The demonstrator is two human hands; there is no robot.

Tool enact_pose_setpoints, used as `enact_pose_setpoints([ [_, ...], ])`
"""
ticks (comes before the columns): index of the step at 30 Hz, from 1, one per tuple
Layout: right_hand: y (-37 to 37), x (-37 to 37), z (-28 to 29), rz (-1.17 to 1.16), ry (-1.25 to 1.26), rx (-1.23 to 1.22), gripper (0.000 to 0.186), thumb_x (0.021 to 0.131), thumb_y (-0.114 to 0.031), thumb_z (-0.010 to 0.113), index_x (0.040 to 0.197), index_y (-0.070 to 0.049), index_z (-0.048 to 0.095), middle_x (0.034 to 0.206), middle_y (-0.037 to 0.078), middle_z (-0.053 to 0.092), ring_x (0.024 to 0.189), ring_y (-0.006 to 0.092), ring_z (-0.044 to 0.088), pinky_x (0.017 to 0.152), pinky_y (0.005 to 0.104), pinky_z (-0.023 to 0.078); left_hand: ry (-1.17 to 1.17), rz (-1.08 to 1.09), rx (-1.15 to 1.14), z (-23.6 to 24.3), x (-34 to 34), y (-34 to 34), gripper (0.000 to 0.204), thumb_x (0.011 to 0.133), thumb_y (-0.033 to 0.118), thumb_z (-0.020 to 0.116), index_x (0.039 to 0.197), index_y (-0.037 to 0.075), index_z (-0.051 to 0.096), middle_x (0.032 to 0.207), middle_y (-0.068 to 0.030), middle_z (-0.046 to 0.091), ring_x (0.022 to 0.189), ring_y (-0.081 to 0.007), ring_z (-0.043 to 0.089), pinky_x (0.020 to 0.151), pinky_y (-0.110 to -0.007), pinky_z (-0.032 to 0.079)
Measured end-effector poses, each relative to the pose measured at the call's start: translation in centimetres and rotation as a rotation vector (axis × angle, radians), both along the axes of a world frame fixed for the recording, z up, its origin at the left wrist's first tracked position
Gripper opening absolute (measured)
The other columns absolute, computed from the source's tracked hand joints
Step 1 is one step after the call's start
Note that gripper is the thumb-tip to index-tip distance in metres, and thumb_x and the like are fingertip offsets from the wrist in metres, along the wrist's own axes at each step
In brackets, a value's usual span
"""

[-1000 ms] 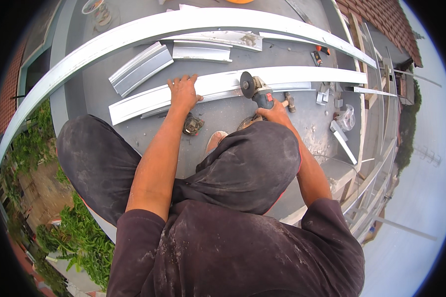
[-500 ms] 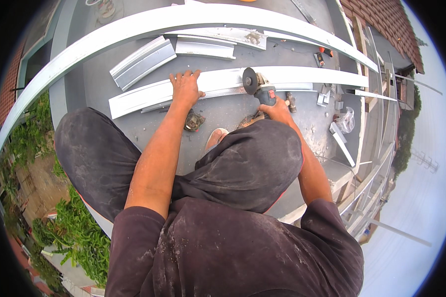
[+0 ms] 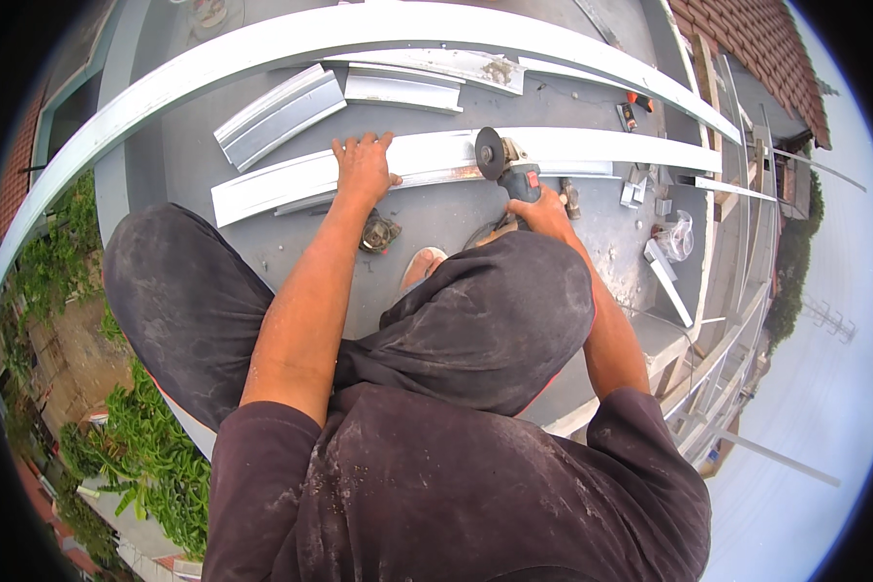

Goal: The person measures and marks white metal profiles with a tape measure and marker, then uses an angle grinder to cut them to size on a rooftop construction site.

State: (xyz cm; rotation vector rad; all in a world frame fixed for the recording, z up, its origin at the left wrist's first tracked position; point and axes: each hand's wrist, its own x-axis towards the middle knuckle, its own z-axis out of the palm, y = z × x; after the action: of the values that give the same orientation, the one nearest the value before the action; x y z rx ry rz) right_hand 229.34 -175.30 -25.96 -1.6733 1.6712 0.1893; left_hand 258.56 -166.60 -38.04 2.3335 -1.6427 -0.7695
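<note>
My right hand (image 3: 541, 209) is closed round the body of an angle grinder (image 3: 520, 177). Its dark, thin cutting disc (image 3: 490, 153) stands upright over a long white metal channel (image 3: 611, 147), though I cannot tell whether it touches. Left of the disc, my left hand (image 3: 364, 170) lies across the same channel, gripping it with the fingertips over the far edge and the thumb out to the right. Beneath the channel's near side shows another metal strip (image 3: 306, 205). A rounded dark tool part (image 3: 378, 234) sits on the floor just right of my left wrist.
A longer white channel (image 3: 262, 47) arches across the far side. Between the two lie short offcuts (image 3: 279, 114), (image 3: 403, 89). At the right are small metal pieces (image 3: 634, 186), a clear plastic bag (image 3: 677, 236) and a hammer-like tool (image 3: 569, 199). The grey floor (image 3: 330, 276) ends at a ledge with greenery below.
The view has shifted very slightly. Both hands keep their hold, and the grinder stays nearly where it was over the channel.
</note>
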Motion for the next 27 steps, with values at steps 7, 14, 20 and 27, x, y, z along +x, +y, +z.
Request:
enact_pose_setpoints([
  [7,-0.4,-1.0,-1.3,-0.005,-0.017,-0.009,0.059,0.075,-0.030,0.081,0.119,0.007,0.069,0.107,0.023,0.076,0.103,0.0319,0.073,0.093,0.0405,0.055,0.014,-0.010,0.023,0.2,0.1,-0.2,0.083,0.073,0.035,0.095,0.147,0.022,0.060,0.138,-0.0095,0.066,0.134,-0.0366,0.057,0.123,-0.065,0.026],
  [14,-0.6,-0.4,-0.6,-0.007,-0.007,0.013,0.058,0.075,-0.029,0.082,0.119,0.007,0.070,0.108,0.022,0.076,0.104,0.0312,0.073,0.093,0.0400,0.055,0.024,0.001,0.036,0.2,0.1,-0.3,0.084,0.073,0.034,0.095,0.148,0.023,0.060,0.140,-0.0087,0.065,0.135,-0.0365,0.055,0.124,-0.065,0.026],
  [20,-1.0,-1.0,-1.5,-0.004,-0.016,0.020,0.057,0.075,-0.029,0.082,0.119,0.006,0.071,0.107,0.021,0.076,0.102,0.0304,0.074,0.092,0.0396,0.055,0.028,0.004,0.039,0.5,0.0,-0.3,0.084,0.072,0.034,0.096,0.147,0.023,0.060,0.140,-0.0088,0.065,0.136,-0.0363,0.055,0.124,-0.065,0.026],
  [27,-1.1,0.5,-0.1,-0.012,-0.040,0.042,0.058,0.076,-0.029,0.082,0.119,0.007,0.070,0.107,0.022,0.076,0.101,0.0309,0.074,0.091,0.0403,0.056,0.018,0.013,0.018,0.0,0.1,-0.1,0.083,0.071,0.034,0.096,0.146,0.023,0.061,0.139,-0.0090,0.066,0.135,-0.0359,0.056,0.124,-0.065,0.026],
])
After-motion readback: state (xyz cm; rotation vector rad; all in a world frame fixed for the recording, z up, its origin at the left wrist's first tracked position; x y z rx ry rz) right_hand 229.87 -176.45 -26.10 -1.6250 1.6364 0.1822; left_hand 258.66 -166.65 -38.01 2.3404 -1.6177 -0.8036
